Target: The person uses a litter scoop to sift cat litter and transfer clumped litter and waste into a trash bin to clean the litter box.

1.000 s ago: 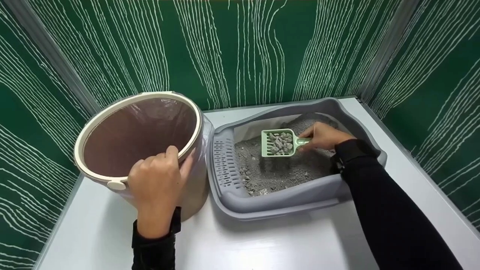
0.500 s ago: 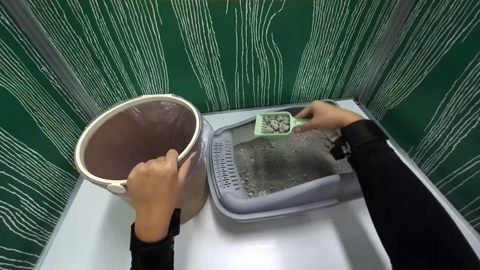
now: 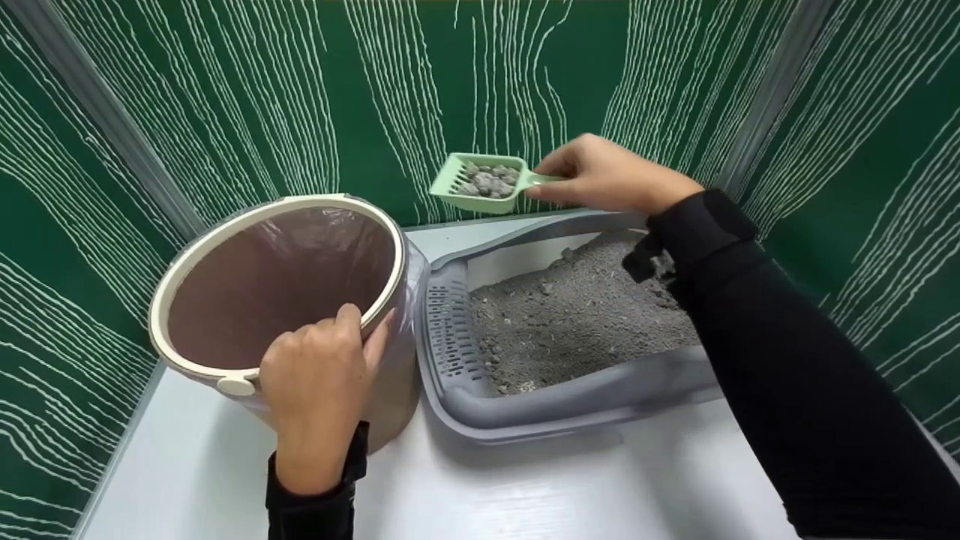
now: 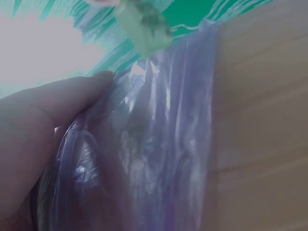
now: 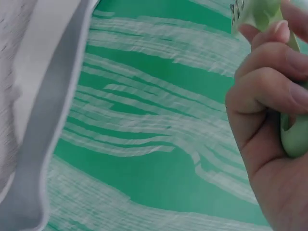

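Observation:
My right hand (image 3: 607,176) grips the handle of a light green litter scoop (image 3: 480,201), raised above the back of the grey litter box (image 3: 540,431). Grey litter clumps (image 3: 489,181) sit in the scoop's slotted basket. In the right wrist view, curled fingers (image 5: 272,91) wrap the green handle. At the left, my left hand (image 3: 315,375) grips the cream rim of a trash bin (image 3: 390,420), which leans toward me. A thin plastic bag (image 4: 144,144) lines the bin and folds over its rim, under my left thumb (image 4: 72,98) in the left wrist view.
Grey litter (image 3: 570,315) covers the floor of the litter box, whose perforated step (image 3: 450,330) faces the bin. Both stand on a white table (image 3: 510,487). Green panels (image 3: 517,75) with white wavy lines rise behind and at both sides.
My right hand has lifted the loaded scoop out of the litter box and carried it up and to the left, toward the bin. My left hand keeps holding the bin's rim.

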Demonstrator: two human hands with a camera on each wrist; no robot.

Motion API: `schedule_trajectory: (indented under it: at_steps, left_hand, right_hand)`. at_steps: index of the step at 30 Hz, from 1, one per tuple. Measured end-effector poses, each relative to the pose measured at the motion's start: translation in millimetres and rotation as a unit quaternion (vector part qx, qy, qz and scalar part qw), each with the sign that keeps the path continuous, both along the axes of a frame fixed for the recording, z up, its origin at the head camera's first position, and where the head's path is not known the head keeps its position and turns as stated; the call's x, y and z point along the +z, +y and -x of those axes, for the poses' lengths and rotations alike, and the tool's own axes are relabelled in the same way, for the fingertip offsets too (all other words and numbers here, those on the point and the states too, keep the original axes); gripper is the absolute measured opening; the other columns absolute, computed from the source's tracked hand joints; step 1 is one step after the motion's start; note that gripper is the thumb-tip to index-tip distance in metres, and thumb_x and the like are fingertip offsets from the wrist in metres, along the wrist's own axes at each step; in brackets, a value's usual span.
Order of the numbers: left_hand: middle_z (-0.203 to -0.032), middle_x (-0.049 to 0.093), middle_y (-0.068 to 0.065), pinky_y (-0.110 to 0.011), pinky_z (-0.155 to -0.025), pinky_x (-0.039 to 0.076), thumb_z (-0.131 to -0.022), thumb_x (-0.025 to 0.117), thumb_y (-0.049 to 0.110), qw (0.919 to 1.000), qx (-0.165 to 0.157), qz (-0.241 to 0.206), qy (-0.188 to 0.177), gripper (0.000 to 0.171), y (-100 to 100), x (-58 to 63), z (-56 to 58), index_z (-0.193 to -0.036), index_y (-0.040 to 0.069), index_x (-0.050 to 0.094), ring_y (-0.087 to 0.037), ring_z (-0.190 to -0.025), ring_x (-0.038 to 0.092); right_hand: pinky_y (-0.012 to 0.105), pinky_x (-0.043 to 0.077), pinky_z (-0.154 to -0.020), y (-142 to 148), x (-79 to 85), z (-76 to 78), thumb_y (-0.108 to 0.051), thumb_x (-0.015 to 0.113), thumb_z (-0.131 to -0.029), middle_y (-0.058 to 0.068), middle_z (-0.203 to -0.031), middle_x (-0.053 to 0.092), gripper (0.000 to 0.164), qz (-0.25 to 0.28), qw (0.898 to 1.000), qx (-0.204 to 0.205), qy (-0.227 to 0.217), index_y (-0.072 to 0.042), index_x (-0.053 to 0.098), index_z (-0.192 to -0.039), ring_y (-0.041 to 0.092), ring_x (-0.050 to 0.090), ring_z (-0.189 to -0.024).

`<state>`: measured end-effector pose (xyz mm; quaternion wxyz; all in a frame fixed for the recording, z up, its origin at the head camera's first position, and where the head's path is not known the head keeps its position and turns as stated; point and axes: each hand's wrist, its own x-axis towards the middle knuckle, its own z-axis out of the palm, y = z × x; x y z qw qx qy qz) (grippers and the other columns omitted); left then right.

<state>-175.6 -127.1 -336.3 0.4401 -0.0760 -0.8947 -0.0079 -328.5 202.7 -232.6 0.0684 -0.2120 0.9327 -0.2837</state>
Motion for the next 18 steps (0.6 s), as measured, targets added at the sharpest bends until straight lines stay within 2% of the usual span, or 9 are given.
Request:
schedule_trajectory:
  at_steps: [3,5,10,13,16,18]
  left_hand:
    - [-0.045,0.050,-0.010,-0.044,-0.041,0.037,-0.088,0.077,0.044,1.0000,0.005,0.004,0.002,0.051,0,0.2,0.2,-0.064,0.006,0.052,-0.036,-0.042,0.056]
    - [-0.046,0.050,-0.011,-0.044,-0.041,0.037,-0.088,0.077,0.044,1.0000,0.004,0.005,0.004,0.051,0,0.2,0.4,-0.064,0.006,0.052,-0.036,-0.042,0.056]
    - [-0.046,0.052,-0.012,-0.045,-0.042,0.038,-0.087,0.078,0.043,1.0000,0.004,0.004,0.003,0.051,-1,0.3,0.1,-0.065,0.005,0.053,-0.037,-0.043,0.057]
    - [-0.047,0.054,-0.012,-0.046,-0.043,0.039,-0.086,0.080,0.041,1.0000,0.005,0.006,0.000,0.049,-1,0.5,-0.5,-0.066,0.005,0.054,-0.038,-0.044,0.058]
    - [-0.048,0.055,-0.013,-0.046,-0.043,0.040,-0.085,0.081,0.040,0.9999,0.005,0.008,-0.003,0.047,-1,1.3,-0.7,-0.067,0.004,0.055,-0.038,-0.045,0.059]
    - [-0.049,0.056,-0.013,-0.046,-0.044,0.040,-0.085,0.081,0.040,0.9999,0.005,0.010,-0.007,0.047,-1,1.9,-0.6,-0.068,0.004,0.056,-0.038,-0.045,0.059]
  right_hand:
    - [0.021,0.043,-0.054,-24,6.3,-4.7,-0.038,0.065,-0.099,-0.005,-0.080,0.066,0.028,0.005,1.000,0.016,0.025,-0.018,0.074,-0.116,0.005,0.048,-0.059]
    - [0.021,0.044,-0.056,-40,9.9,-10.3,-0.036,0.065,-0.099,-0.004,-0.084,0.068,0.027,0.014,0.999,0.027,0.036,-0.018,0.074,-0.117,0.006,0.048,-0.061]
    - [0.024,0.049,-0.063,-82,13.8,-28.9,-0.032,0.066,-0.099,-0.001,-0.098,0.074,0.026,0.045,0.996,0.062,0.045,-0.016,0.073,-0.118,0.012,0.056,-0.069]
    - [0.024,0.053,-0.064,-103,10.2,-39.0,-0.030,0.067,-0.098,-0.001,-0.096,0.075,0.025,0.048,0.994,0.085,0.057,-0.014,0.073,-0.116,0.013,0.059,-0.069]
    - [0.025,0.055,-0.067,-119,3.9,-46.3,-0.031,0.068,-0.097,0.000,-0.090,0.073,0.023,0.026,0.989,0.105,0.105,-0.014,0.074,-0.111,0.011,0.059,-0.067]
    - [0.026,0.056,-0.071,-125,-0.3,-49.6,-0.032,0.068,-0.097,0.000,-0.087,0.072,0.020,0.003,0.981,0.119,0.152,-0.014,0.074,-0.105,0.010,0.061,-0.069]
